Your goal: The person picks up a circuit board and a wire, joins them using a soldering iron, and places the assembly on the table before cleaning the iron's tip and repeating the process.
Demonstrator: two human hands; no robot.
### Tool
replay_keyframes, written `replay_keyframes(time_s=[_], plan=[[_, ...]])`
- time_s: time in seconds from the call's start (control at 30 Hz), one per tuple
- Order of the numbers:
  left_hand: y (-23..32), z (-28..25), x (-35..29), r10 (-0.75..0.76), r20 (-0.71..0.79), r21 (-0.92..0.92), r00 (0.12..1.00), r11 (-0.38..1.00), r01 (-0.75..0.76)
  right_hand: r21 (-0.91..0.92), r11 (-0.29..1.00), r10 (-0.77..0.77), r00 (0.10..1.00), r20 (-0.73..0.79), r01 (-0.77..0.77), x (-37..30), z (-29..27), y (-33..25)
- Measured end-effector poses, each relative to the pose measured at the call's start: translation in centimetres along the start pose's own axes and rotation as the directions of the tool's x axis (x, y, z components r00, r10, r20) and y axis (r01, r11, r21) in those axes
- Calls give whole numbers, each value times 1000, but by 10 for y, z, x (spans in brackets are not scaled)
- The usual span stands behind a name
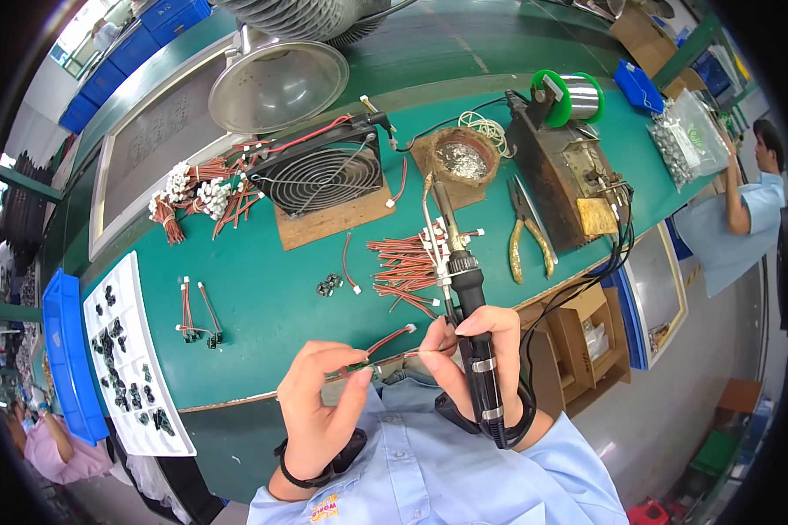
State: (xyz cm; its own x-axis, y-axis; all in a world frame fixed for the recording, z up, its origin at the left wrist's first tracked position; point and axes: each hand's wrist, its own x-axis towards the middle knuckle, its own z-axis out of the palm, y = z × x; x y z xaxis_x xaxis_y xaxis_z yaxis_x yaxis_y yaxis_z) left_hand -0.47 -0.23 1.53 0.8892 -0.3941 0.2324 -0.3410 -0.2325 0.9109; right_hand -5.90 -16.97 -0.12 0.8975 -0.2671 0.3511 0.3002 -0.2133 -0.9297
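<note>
In the head view, the left hand [320,407] pinches a small green board [356,367] between thumb and fingertips, just in front of the person's shirt at the table's near edge. A short red wire [390,339] with a white plug slants up and right from beside those fingertips; whether it is joined to the board I cannot tell. The right hand [502,337] is closed around the black handle of a soldering iron [466,278], which points up and away toward a round cup [462,159] of silvery metal. Its thumb and finger also come together near the board, at a thin wire end too small to make out.

On the green table [263,271], a pile of wires [403,267] lies partly behind the iron, with small dark parts [330,284] and a single wire [348,262] to its left. Farther left are a few wired parts [200,319], then a white tray [153,346] of dark pieces and a blue bin [72,350]. A fan [324,175] stands on a wooden board [333,226], with bundled wires [210,188] on its left. Right of the iron lie yellow-handled pliers [518,245], near a dark box [543,162] and a green-rimmed solder spool [578,98].
</note>
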Motion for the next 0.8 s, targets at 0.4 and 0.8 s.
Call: replay_keyframes(time_s=[0.4, 0.8], plan=[[4, 4, 0, -286, 111, -652, 952, 701, 287, 267, 960, 79, 996, 44, -88, 1, 9, -3], [-11, 2, 3, -255, 404, -836, 878, 286, 468, -28, 996, -81, 989, 120, 85, 7, 12, -14]])
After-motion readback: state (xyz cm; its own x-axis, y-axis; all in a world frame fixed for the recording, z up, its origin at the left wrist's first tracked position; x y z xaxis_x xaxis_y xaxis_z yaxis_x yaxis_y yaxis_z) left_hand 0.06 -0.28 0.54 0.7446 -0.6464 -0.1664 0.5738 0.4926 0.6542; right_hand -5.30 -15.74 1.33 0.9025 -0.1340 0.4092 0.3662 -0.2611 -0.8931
